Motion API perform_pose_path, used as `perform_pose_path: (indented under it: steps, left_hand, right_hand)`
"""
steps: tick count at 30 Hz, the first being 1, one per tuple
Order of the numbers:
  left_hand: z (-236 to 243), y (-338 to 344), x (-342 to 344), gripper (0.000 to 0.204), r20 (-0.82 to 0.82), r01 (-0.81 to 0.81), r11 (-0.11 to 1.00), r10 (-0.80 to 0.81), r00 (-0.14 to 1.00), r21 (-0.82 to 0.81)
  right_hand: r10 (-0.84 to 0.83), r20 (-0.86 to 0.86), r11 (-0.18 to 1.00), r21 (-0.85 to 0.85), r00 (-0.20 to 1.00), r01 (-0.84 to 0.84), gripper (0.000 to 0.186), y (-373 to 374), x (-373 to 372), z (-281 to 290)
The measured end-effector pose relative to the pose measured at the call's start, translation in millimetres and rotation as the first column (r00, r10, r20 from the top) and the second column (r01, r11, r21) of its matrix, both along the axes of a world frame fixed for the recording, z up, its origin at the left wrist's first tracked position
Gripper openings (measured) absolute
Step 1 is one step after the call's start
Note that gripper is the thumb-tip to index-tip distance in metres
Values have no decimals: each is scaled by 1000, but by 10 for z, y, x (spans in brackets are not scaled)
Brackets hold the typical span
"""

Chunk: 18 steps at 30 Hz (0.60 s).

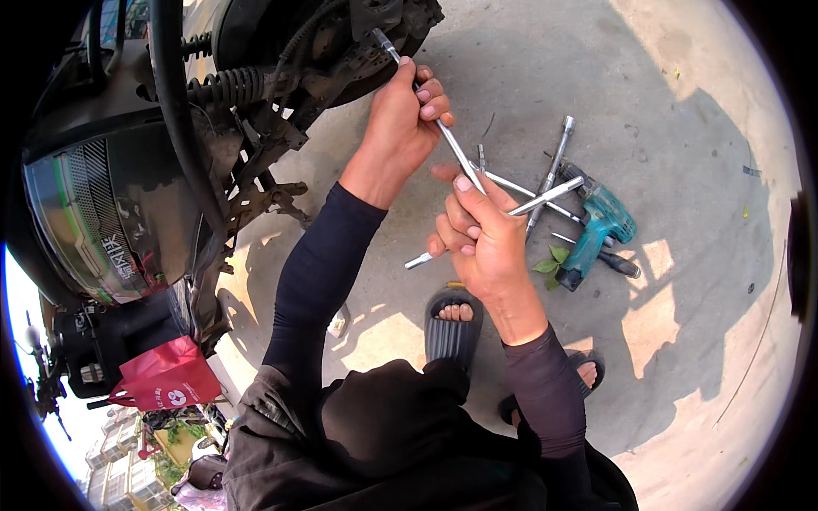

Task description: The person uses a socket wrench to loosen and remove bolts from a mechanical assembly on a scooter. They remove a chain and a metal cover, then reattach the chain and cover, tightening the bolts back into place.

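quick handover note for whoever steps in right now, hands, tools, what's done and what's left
Left hand: grip closed around the long arm of the cross wrench, whose socket end sits at the scooter underside.
Right hand: grip closed at the wrench's cross point.
On the concrete to the right: a second cross wrench, a teal power drill, a few green leaves.
Done: wrench placed on the fitting.
Left: whether the fitting has loosened cannot be told; tools not gathered.

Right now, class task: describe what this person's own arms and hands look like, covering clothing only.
Both forearms wear tight, plain black sleeves ending at the wrists. The left hand and right hand are bare: no gloves, rings or watch visible. The sleeves carry no markings that I can see.
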<state>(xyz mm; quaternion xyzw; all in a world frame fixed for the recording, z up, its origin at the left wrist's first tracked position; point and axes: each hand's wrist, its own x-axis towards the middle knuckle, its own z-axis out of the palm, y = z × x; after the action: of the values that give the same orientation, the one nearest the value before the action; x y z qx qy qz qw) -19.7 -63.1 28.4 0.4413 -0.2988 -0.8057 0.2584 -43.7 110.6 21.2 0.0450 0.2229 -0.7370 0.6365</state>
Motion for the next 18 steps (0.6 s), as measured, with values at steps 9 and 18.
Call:
perform_pose_path:
  steps: [9,18]
  left_hand:
    - [-64,-17,22,30,-71,93,996,-94,993,-8]
    - [26,148,-174,26,-165,9,1000,-9,986,-2]
  right_hand:
    - [76,-958,992,101,277,78,10,26,-314,-294]
    - [225,-969,973,229,-98,-28,15,20,-905,-46]
